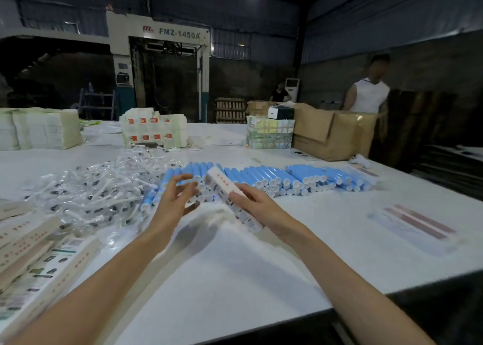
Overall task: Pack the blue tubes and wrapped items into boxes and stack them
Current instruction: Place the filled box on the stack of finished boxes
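My wide white worktable (235, 271) carries a row of blue white-capped tubes (287, 178), a heap of clear-wrapped white items (91, 190) and stacked white boxes (34, 256) at left.

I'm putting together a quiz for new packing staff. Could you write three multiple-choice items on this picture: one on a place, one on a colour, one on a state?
1. Where does the pile of clear-wrapped items lie, from the person's view?
A) left of the blue tubes
B) right of them
C) inside a cardboard carton

2. What colour are the tubes' caps?
A) red
B) white
C) black

3. What is the right hand doing?
A) lying flat on the table
B) gripping a long white box
C) pinching a tube

Answers:
1 A, the wrapped pile spreads to the left of the tube row.
2 B, the tube ends that face the person are white.
3 B, its fingers curl over the box.
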Tool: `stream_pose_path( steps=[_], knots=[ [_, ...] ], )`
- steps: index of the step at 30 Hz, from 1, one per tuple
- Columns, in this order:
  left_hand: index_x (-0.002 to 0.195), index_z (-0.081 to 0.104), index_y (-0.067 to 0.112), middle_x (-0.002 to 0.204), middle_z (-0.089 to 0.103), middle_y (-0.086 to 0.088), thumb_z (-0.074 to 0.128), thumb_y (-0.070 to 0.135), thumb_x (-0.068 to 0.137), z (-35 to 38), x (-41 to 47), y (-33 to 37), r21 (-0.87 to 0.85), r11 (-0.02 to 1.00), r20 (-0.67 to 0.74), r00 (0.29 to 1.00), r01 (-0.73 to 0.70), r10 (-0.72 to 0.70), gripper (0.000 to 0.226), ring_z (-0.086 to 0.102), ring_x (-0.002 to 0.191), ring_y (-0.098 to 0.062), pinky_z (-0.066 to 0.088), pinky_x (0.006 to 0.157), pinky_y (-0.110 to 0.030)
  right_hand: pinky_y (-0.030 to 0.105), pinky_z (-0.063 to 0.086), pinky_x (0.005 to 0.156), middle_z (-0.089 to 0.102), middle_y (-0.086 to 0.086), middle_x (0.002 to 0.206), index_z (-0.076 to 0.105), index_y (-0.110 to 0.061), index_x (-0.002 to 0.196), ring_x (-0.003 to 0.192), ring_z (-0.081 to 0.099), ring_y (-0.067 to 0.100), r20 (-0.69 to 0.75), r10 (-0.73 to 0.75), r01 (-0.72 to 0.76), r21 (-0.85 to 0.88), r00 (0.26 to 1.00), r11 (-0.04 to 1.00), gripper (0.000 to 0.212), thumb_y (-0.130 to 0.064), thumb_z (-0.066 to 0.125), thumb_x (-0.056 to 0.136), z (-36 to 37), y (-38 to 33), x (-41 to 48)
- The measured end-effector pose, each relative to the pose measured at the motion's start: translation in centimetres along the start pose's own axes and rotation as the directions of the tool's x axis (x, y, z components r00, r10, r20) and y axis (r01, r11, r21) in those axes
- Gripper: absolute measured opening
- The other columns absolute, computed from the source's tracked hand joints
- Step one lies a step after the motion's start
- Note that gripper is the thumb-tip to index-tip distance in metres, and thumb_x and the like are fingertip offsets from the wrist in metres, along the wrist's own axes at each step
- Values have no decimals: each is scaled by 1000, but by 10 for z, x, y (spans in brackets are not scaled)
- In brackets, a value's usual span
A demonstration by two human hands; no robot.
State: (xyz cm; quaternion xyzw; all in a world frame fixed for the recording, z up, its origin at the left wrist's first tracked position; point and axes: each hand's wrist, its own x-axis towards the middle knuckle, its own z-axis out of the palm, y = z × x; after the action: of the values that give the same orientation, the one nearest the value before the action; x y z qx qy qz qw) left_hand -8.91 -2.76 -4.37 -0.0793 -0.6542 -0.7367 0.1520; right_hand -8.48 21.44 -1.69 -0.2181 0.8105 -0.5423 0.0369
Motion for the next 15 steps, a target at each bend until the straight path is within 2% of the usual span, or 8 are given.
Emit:
stream_pose_path(
  steps=[2,3,5,7,9,12,15],
  knots=[
    [126,65,25,126,71,1,67,19,107,0,-3,-9,283,952,54,993,-115,104,21,70,116,-15,57,99,-34,13,48,72,63,-22,123,56,-54,137,94,63,-9,-144,10,-27,-114,989,993,40,-64,59,98,-31,13,-18],
    [126,65,23,126,71,2,65,11,107,1,-4,-14,420,885,114,979,-201,169,22,69,117,-16,55,101,-35,16,48,74,62,-23,123,55,-55,137,95,62,-8,-219,-1,-38,-174,976,984,39,-62,60,98,-50,22,-28],
    [129,65,20,127,70,4,64,5,106,4,-8,-19,591,730,253,938,-344,238,28,66,119,-15,53,103,-38,25,50,81,63,-21,120,56,-49,138,100,61,0,-357,-45,-91,-354,933,931,38,-55,60,101,-91,47,-49],
    [130,66,23,128,68,9,65,6,105,8,-12,-18,661,614,345,901,-431,261,30,62,121,-14,50,104,-39,34,52,89,64,-9,120,55,-37,143,107,60,13,-469,-61,-246,-564,881,788,44,-53,58,102,-131,74,-69],
    [127,68,26,128,66,11,66,7,104,11,-16,-18,680,555,399,877,-479,267,30,58,124,-16,47,106,-41,38,50,94,62,0,126,51,-32,148,113,59,21,-560,-46,-424,-676,827,602,49,-51,56,104,-166,98,-92],
    [124,69,30,133,64,11,65,9,105,13,-19,-16,696,523,433,868,-492,241,29,52,131,-16,42,109,-42,42,45,104,57,5,139,45,-30,153,127,54,26,-621,9,-574,-719,783,392,51,-48,52,105,-207,123,-123],
    [119,72,29,132,63,8,66,6,104,13,-19,-14,692,507,456,855,-514,246,28,52,130,-19,42,107,-44,45,42,111,52,6,146,45,-29,151,134,49,27,-651,-10,-632,-740,759,229,49,-46,51,105,-231,136,-145]
  ],
)
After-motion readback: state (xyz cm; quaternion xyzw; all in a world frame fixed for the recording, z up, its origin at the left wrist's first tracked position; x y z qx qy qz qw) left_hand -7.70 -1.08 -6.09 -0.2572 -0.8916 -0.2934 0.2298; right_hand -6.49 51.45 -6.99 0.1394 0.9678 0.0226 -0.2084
